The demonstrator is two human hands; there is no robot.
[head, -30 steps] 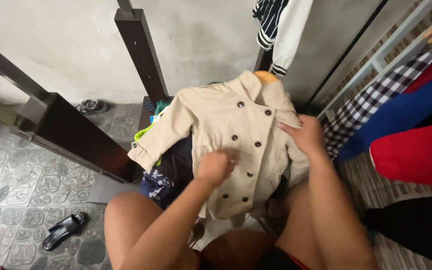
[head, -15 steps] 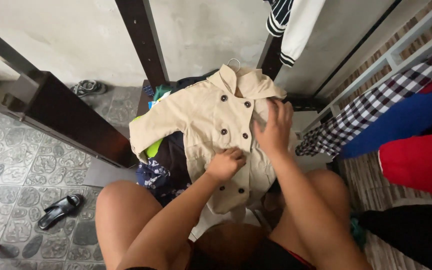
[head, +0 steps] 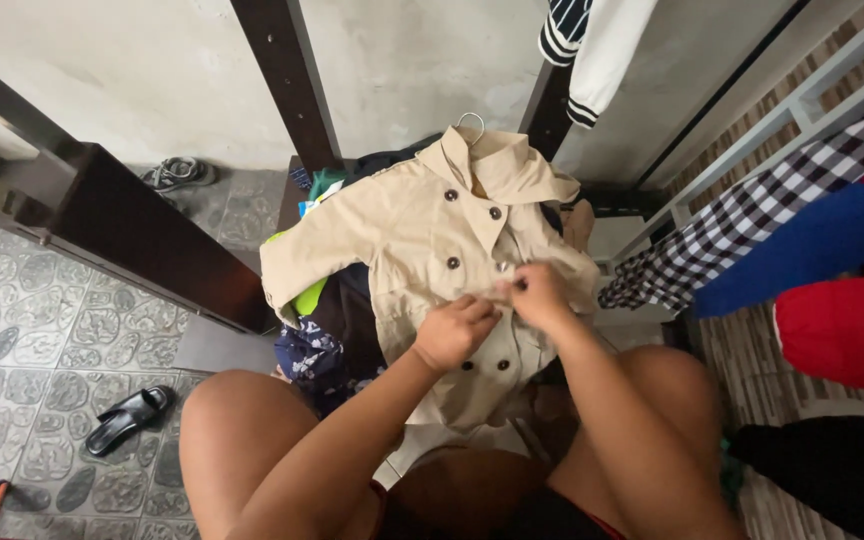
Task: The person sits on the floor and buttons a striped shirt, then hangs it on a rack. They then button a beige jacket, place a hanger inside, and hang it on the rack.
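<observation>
Between the person's bare knees, the left hand (head: 455,330) and right hand (head: 537,297) meet on the front of a beige double-breasted coat (head: 432,250); both pinch the fabric at a button near the middle of the coat, fingers drawn close around the cloth. The coat lies spread on a pile of dark clothes (head: 337,330), its collar on a wire hanger (head: 471,122) beyond the hands. Left of the grip, one sleeve reaches toward a dark wooden beam (head: 142,235), with a bright green cloth (head: 307,297) showing beneath it. Farther left, on the patterned tile floor (head: 22,330), lie a black sandal (head: 130,415) and, near the wall, a grey shoe (head: 177,172). Right of the grip hang a checked garment (head: 742,235), a blue one (head: 802,255) and a red one (head: 842,325), all cut off by the frame edge. Above, a striped cuff (head: 582,40) dangles. The button under the fingertips is hidden, and the coat's lower hem disappears behind the forearms.
</observation>
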